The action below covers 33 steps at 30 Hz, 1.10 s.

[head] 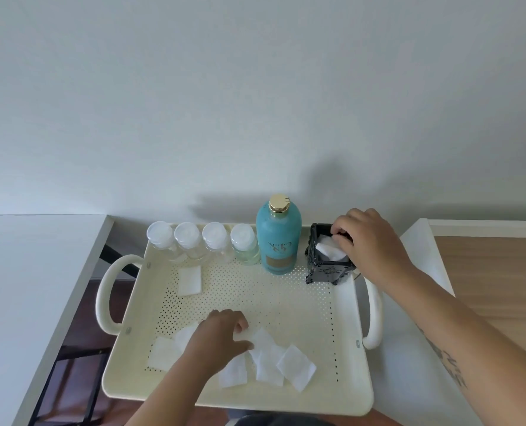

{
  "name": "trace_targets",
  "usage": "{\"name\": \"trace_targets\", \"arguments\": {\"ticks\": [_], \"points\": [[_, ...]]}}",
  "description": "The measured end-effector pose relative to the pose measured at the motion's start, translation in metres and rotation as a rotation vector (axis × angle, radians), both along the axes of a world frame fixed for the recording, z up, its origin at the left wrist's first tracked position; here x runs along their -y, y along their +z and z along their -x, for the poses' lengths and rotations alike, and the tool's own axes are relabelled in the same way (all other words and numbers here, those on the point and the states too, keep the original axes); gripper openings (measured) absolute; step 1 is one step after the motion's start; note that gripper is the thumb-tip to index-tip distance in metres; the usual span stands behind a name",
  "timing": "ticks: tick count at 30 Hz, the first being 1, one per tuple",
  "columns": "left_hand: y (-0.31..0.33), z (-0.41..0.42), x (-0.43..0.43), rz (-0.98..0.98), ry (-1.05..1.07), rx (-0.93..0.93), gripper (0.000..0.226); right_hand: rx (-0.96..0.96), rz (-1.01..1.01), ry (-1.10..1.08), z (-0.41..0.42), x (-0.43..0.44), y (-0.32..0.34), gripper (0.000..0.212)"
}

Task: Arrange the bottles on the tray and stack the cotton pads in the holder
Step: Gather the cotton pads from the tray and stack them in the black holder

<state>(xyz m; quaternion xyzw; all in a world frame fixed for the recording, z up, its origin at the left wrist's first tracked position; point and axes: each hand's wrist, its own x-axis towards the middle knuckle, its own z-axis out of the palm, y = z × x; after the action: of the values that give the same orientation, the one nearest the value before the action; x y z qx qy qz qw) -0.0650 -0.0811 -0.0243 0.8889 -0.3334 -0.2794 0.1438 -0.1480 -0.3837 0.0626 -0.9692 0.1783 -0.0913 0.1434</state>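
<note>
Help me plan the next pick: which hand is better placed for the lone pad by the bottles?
Left, likely: the left hand rests on near pads, closer to the lone pad; the right hand holds a pad in the holder.

Home room: white table, toiletries tray

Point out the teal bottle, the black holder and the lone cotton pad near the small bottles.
teal bottle point(278, 226): head view, upper body above the label.
black holder point(329, 270): head view, front wall.
lone cotton pad point(189, 280): head view, its middle.
</note>
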Motion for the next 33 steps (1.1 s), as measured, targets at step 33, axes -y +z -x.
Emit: {"name": "trace_targets", "arguments": {"ticks": [33], "points": [[0.018,-0.011,0.011,0.236,0.187,-0.225,0.014,0.064,0.085,0.058,0.022,-0.033,-0.028,0.035]]}}
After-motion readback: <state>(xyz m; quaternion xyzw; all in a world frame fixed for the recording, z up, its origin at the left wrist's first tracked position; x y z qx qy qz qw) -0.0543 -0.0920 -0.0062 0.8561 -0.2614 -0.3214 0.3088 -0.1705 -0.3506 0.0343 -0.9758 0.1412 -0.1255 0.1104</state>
